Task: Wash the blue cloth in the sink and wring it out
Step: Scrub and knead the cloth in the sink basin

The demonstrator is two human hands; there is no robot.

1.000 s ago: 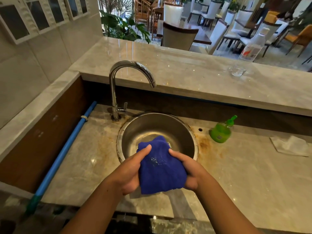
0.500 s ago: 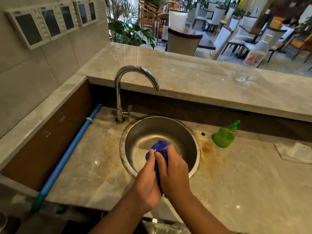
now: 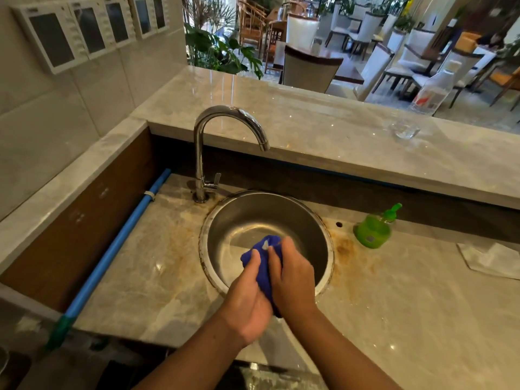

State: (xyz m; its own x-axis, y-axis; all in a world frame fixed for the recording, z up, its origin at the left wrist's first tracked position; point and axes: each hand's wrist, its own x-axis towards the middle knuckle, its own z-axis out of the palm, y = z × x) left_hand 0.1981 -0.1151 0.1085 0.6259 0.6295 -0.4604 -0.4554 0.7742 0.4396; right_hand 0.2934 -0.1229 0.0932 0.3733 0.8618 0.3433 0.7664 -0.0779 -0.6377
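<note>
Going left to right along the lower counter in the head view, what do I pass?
Long blue plastic pipe → round stainless steel sink → green plastic pump bottle → crumpled white paper towel.

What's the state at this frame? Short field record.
left hand: grips cloth
right hand: grips cloth
cloth: blue, bunched between both hands, held over sink
sink: round, steel, brown stains beside rim
tap: no stream visible
soap bottle: green, on counter, right of sink
</note>
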